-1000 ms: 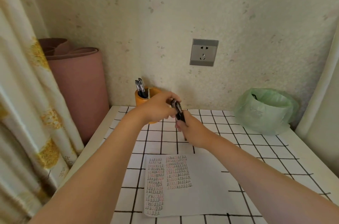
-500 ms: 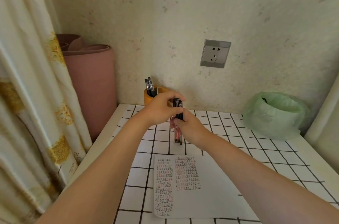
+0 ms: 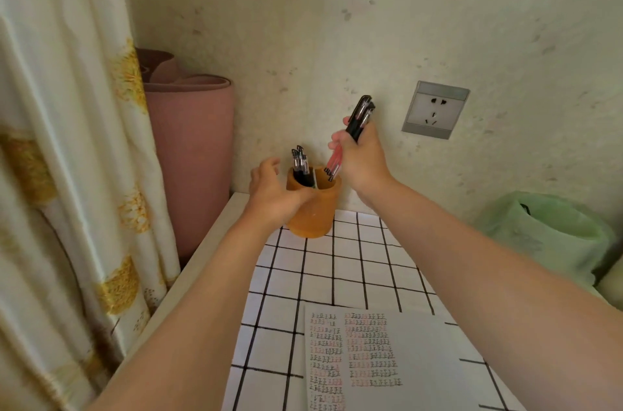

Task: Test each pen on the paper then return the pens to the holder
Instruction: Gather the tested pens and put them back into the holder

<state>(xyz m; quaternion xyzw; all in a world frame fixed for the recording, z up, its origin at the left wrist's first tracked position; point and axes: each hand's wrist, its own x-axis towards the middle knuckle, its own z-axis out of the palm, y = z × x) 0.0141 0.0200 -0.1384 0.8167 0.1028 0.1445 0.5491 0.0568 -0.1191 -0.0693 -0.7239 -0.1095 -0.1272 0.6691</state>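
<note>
The right grip (image 3: 360,157) is closed round a bundle of pens (image 3: 362,114), tilted with the caps up and right. Their tips hang just at the rim of the holder (image 3: 317,215), over its right compartment, which looks free to take them. Left of the divider stand the black pens (image 3: 300,164), close beside the bundle's tips. The left grip (image 3: 269,195) clasps the holder from the left, thumb across its front wall.

The holder sits in the far left corner of the tabletop (image 3: 347,259). The wall is just behind both grips and the tabletop's left edge lies under the left wrist. Past that edge, left of the left grip, stand a rolled mat (image 3: 192,157) and a curtain (image 3: 67,141). A socket (image 3: 435,110) is on the wall right of the right grip, and a bag (image 3: 546,235) sits well apart, farther right. Open tabletop lies nearer than the grips. The paper (image 3: 404,360) lies there, partly beneath the right forearm.
</note>
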